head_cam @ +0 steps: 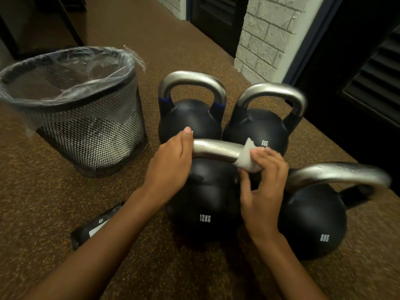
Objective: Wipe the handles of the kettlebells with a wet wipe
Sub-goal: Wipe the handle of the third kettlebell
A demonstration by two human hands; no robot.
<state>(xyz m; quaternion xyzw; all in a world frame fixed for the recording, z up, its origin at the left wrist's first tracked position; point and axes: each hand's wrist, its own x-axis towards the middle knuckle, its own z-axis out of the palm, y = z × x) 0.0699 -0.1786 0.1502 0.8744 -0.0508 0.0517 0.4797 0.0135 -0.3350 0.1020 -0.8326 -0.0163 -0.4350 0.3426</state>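
Several black kettlebells with silver handles stand on the brown speckled floor. The nearest, marked 12KG (204,204), has its handle (214,150) gripped at the left end by my left hand (171,163). My right hand (263,182) presses a white wet wipe (249,159) around the right end of that same handle. An 8KG kettlebell (313,221) stands to the right, another small one (259,131) behind it, and one with blue handle bases (190,120) at the back left.
A black mesh waste bin (86,131) with a clear plastic liner stands at the left. A black wipe packet (95,228) lies on the floor beside my left forearm. A white brick pillar (266,35) and dark louvred doors stand behind.
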